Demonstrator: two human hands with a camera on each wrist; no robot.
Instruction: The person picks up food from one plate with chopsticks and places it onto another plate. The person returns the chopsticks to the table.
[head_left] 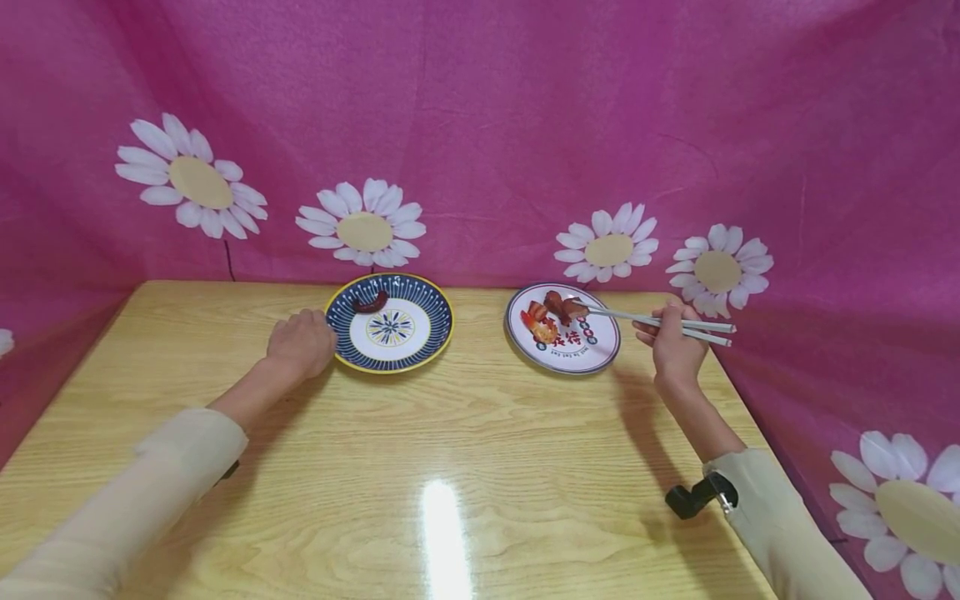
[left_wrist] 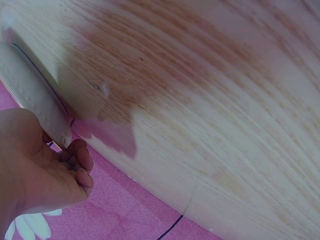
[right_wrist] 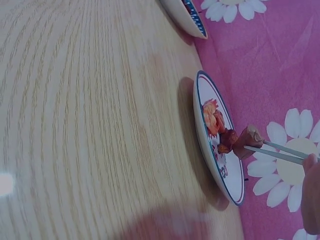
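Meat [right_wrist: 248, 141] is between the tips of the chopsticks [head_left: 705, 326], over the white plate [head_left: 592, 354] on the right of the worktop [head_left: 375, 467], so from my remote seat I judge that the grip on this piece is made. My right hand [head_left: 677, 346] has its fingers closed round the chopsticks. In the right wrist view the meat looks raised, but it overlaps the red piece [right_wrist: 228, 139] and I cannot tell whether the two touch. It is not yet out past the white plate as the head view shows it, so I count the lift as begun at most. Also on the white plate lies an orange shrimp [head_left: 542, 331], close to the red piece; neither is in the chopsticks, and I reckon both as unhandled for now. My left hand [head_left: 303, 343] has its fingers curled at the near-left rim of the blue plate [head_left: 438, 321], seemingly pinching it. One dark piece [head_left: 371, 304] lies alone towards the back of that plate, with its patterned middle bare. By that uneven spread, I judge the work partway along at best, with more on the right than on the left.
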